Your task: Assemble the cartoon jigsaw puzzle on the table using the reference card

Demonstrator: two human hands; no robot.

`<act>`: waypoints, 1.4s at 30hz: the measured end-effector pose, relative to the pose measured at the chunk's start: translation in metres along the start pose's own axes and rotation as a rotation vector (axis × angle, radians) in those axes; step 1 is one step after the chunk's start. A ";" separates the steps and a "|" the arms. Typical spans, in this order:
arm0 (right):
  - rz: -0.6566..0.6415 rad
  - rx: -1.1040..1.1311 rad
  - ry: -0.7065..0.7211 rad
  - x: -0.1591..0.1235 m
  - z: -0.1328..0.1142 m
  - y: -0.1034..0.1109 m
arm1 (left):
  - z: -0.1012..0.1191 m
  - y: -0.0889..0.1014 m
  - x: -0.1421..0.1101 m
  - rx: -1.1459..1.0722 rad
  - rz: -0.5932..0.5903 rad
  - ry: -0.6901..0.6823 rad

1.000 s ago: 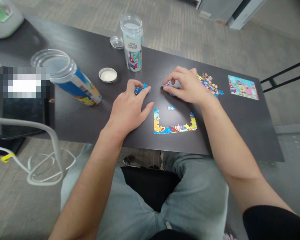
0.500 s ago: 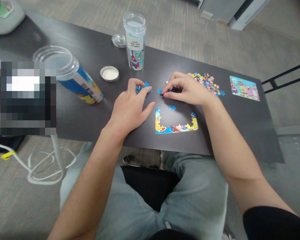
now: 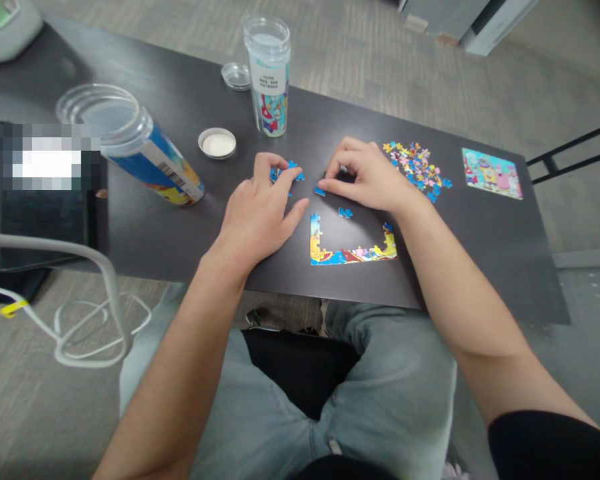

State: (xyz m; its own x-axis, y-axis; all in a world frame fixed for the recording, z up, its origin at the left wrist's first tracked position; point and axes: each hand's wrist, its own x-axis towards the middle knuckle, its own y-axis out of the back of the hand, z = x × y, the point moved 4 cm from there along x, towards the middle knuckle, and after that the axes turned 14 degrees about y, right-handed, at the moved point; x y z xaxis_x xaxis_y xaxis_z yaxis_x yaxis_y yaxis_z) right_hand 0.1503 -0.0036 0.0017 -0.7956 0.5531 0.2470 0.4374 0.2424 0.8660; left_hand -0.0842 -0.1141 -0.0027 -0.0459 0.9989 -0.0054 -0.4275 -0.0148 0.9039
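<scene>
My right hand (image 3: 357, 172) pinches a small blue puzzle piece (image 3: 319, 191) between thumb and forefinger, low over the dark table. Fingers apart, my left hand (image 3: 263, 210) rests on the tabletop, its fingertips beside a few blue puzzle pieces (image 3: 295, 171) that it partly hides. Just below the hands lies a partly joined puzzle border (image 3: 347, 257), made of a bottom edge with short left and right sides. Inside its upper opening sits a separate blue bit of puzzle (image 3: 345, 213). A loose pile of mixed puzzle pieces (image 3: 417, 165) spreads beyond my right wrist.
A picture card (image 3: 493, 175) lies at the table's right end. Two clear tubs stand left of centre, a large one (image 3: 165, 167) and a slimmer one (image 3: 271, 87), with two round lids (image 3: 218, 144) nearby. A dark device (image 3: 45, 220) and white cable (image 3: 95, 257) are at left.
My right hand has drawn slightly left and down, and the blue piece in it has turned and lowered. My left hand stays nearly still. The view has shifted a little.
</scene>
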 end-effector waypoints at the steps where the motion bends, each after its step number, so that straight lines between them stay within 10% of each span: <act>1: -0.004 0.017 -0.003 0.000 0.000 0.000 | 0.000 0.001 0.000 -0.008 -0.003 -0.004; 42: -0.165 0.291 0.009 -0.001 -0.024 0.009 | -0.003 0.003 -0.002 -0.068 -0.056 -0.085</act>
State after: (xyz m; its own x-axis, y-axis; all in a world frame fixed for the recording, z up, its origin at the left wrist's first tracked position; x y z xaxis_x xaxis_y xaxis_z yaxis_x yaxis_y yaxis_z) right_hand 0.1449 -0.0210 0.0201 -0.8688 0.4807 0.1189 0.4028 0.5463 0.7344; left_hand -0.0881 -0.1165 -0.0015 0.0553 0.9983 -0.0164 -0.4872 0.0413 0.8723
